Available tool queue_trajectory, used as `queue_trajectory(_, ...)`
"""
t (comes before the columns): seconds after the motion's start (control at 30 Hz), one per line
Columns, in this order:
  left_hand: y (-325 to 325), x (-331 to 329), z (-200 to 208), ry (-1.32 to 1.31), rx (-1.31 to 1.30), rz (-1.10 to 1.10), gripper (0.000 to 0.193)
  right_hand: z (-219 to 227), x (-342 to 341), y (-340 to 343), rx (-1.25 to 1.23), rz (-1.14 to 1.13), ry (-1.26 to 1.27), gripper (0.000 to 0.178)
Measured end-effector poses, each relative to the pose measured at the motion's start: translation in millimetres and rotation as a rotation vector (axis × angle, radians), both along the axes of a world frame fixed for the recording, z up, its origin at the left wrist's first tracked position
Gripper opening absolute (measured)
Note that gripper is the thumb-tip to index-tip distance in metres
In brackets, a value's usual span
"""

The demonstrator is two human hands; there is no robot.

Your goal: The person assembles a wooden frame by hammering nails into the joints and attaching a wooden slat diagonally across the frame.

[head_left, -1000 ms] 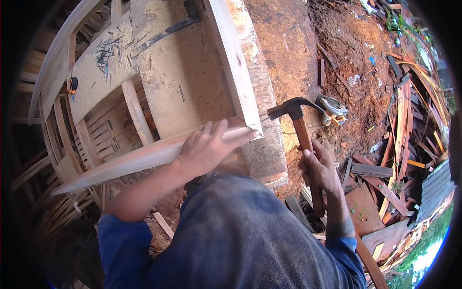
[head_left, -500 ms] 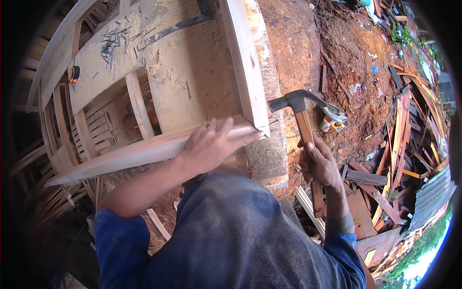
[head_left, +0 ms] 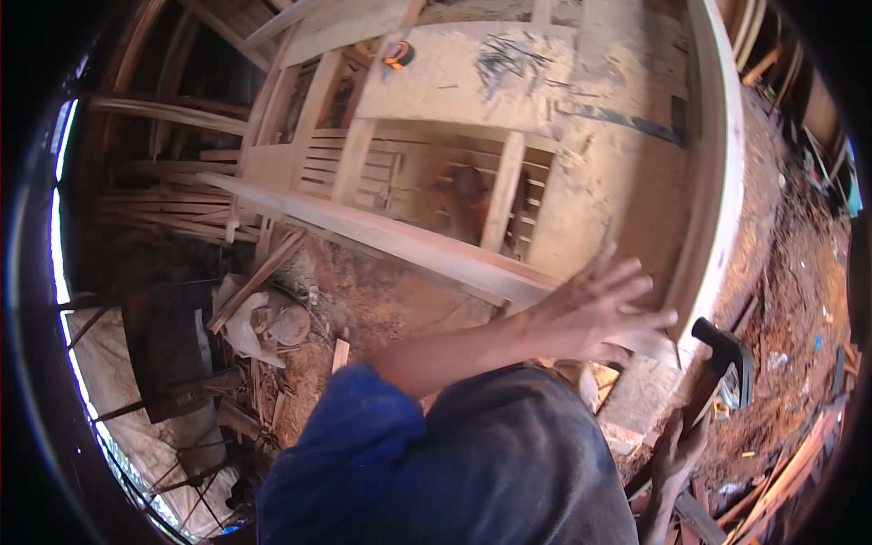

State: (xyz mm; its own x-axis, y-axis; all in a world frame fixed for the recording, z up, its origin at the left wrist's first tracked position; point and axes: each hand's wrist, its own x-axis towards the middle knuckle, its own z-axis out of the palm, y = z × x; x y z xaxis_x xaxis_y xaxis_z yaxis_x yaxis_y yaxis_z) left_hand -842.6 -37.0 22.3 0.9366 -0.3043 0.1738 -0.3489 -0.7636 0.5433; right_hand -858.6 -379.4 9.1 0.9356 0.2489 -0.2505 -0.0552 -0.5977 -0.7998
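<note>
Head view, long pale wooden beam (head_left: 409,238): set against whitish squared timber (head_left: 725,218), forming a corner.
Left grip (head_left: 592,313): released, fingers spread over the beam's end, perhaps for steadying; contact cannot be told.
Left forearm (head_left: 472,354): stretched rightward.
Black-headed hammer with wooden handle (head_left: 729,347): clasped in the right grip (head_left: 678,445) beside the corner, head left free, presumably for striking.

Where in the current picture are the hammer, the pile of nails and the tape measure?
Hammer (head_left: 722,346): head view, on its dark metal head.
Pile of nails (head_left: 510,62): head view, around the middle of the pile.
Tape measure (head_left: 398,54): head view, on its orange-and-black case.
</note>
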Motion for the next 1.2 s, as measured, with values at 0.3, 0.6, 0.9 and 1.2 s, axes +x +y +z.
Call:
queue_trajectory(0.3, 454.4, -293.9, -61.8, -0.389, -0.462, 1.998, 0.074, -34.7, -42.2, 74.8, -0.340, -0.049, -0.124, 0.034)
queue_trajectory(0.6, 529.3, -288.5, -99.0, -0.106, -0.838, 2.006, 0.051, -29.7, -58.4, 101.6, -0.438, -0.148, -0.165, 0.045)
queue_trajectory(0.9, 629.1, -307.0, -129.5, 0.055, -0.255, 1.999, 0.080, -46.1, -52.5, 87.4, -0.204, -0.139, -0.019, 0.056)
queue_trajectory(1.2, 252.9, -87.9, -2.1, -0.077, 0.047, 0.834, 0.049, 24.8, -37.2, 66.4, 0.044, -0.364, 0.230, 0.022)
